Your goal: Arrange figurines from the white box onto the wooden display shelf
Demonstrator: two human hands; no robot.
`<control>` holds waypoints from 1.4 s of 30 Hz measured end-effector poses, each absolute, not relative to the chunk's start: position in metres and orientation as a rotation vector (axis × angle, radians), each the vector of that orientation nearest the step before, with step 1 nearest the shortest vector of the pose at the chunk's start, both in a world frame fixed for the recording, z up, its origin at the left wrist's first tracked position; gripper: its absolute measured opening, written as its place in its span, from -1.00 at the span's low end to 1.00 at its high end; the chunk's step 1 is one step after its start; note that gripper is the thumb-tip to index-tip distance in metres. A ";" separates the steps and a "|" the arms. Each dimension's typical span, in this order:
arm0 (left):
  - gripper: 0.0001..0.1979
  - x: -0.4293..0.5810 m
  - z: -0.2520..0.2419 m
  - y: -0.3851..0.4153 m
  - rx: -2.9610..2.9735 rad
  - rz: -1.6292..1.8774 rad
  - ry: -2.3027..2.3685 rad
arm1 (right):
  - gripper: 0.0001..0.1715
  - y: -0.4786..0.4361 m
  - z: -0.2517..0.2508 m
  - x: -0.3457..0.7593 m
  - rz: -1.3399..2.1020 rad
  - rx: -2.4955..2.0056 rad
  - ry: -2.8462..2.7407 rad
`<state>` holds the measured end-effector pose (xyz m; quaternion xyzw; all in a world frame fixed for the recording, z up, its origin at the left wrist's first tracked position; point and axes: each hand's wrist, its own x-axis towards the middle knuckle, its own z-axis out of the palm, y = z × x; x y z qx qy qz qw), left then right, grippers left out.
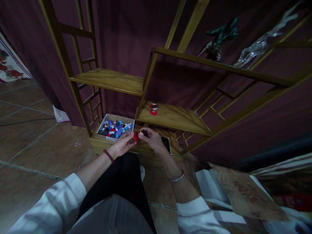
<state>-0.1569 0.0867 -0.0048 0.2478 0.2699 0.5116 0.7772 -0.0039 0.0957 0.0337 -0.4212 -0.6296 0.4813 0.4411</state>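
Beyond the hands, the middle shelf lies open right of two figurines, under the upper shelf

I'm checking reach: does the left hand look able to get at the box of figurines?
Likely yes: the left hand is near the open box, nothing visible between, though it holds a figurine by its red base.

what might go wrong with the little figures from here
The small black-haired figure with a red base, pinched by the left hand and right hand, might slip and drop. A bump from the left hand could jostle the colourful figures piled in the shallow white box near it. Two black-haired figures on red bases stand close together on the brown wooden shelf; knocking one could topple both.
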 end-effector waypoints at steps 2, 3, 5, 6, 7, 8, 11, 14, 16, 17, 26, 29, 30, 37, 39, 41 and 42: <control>-0.81 -0.157 -0.004 0.086 0.520 1.112 0.567 | -0.68 0.095 0.033 -0.004 1.201 -1.047 -1.543; -0.81 -0.157 -0.004 0.085 0.518 1.113 0.556 | -0.67 0.094 0.034 -0.004 1.205 -1.045 -1.530; -0.82 -0.157 -0.002 0.084 0.520 1.111 0.540 | -0.66 0.093 0.035 -0.004 1.215 -1.038 -1.497; -0.82 -0.157 -0.001 0.083 0.520 1.110 0.536 | -0.66 0.093 0.035 -0.004 1.221 -1.036 -1.484; -0.82 -0.157 0.000 0.083 0.519 1.108 0.534 | -0.65 0.092 0.036 -0.004 1.226 -1.033 -1.475; -0.83 -0.157 0.000 0.083 0.518 1.104 0.532 | -0.65 0.092 0.037 -0.003 1.230 -1.030 -1.472; -0.82 -0.158 -0.002 0.084 0.523 1.095 0.518 | -0.65 0.093 0.037 -0.001 1.229 -1.015 -1.486; -0.80 -0.157 -0.005 0.086 0.545 1.085 0.507 | -0.66 0.095 0.034 0.001 1.226 -1.005 -1.505; -0.80 -0.157 -0.007 0.086 0.556 1.078 0.506 | -0.66 0.096 0.033 0.002 1.224 -1.004 -1.519; -0.79 -0.156 -0.007 0.086 0.561 1.077 0.506 | -0.65 0.096 0.033 0.002 1.224 -1.005 -1.524; -0.82 -0.154 -0.001 0.085 0.549 1.099 0.529 | -0.68 0.095 0.034 0.004 1.227 -0.973 -1.566; -0.84 -0.154 0.001 0.085 0.559 1.091 0.549 | -0.69 0.095 0.035 0.003 1.215 -0.981 -1.570; -0.84 -0.154 0.002 0.085 0.561 1.089 0.553 | -0.69 0.095 0.035 0.003 1.212 -0.983 -1.572; -0.80 -0.153 0.000 0.086 0.593 1.087 0.549 | -0.67 0.096 0.034 0.005 1.182 -0.999 -1.588; -0.80 -0.153 0.000 0.086 0.604 1.081 0.553 | -0.68 0.096 0.033 0.006 1.182 -0.993 -1.586; -0.80 -0.153 0.000 0.086 0.608 1.080 0.548 | -0.68 0.096 0.033 0.005 1.192 -0.982 -1.579; -0.79 -0.153 0.000 0.086 0.607 1.081 0.543 | -0.68 0.096 0.032 0.005 1.199 -0.978 -1.576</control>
